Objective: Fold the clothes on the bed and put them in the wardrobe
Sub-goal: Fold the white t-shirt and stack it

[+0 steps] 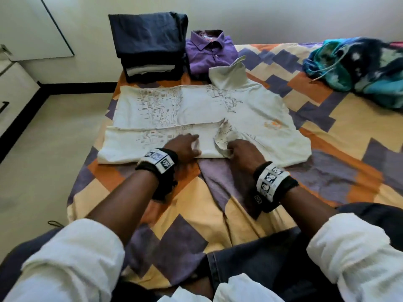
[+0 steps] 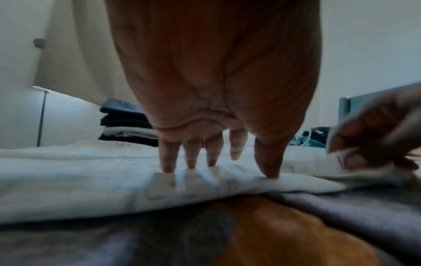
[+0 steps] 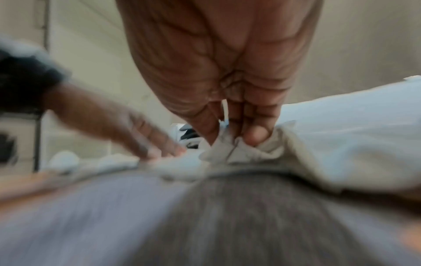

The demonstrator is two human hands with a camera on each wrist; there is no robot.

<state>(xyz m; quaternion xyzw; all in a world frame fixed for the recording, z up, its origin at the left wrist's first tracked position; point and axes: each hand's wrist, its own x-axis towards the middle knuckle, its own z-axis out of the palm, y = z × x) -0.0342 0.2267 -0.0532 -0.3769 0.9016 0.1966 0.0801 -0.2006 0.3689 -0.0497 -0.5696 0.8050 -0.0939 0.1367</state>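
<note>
Shirt point(image 1: 218, 110) spread flat on bed point(image 1: 327, 131). Left hand point(image 1: 183, 144), fingers straight, pressing near edge. Right hand point(image 1: 244, 151) pinching bunched sleeve fold.

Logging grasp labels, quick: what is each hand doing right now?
Left hand: open, straight fingers pressing flat on the cream printed cotton shirt.
Right hand: closed, pinching a bunched fold of that shirt.

The head view is evenly lit by soft daylight, bright on the pale wall along the top, with faint shadows and wide-angle bending at the edges. Both wrist views are dimmer and soft: the lower half smears out of focus, and the right wrist view shows heavy motion blur at left.
</note>
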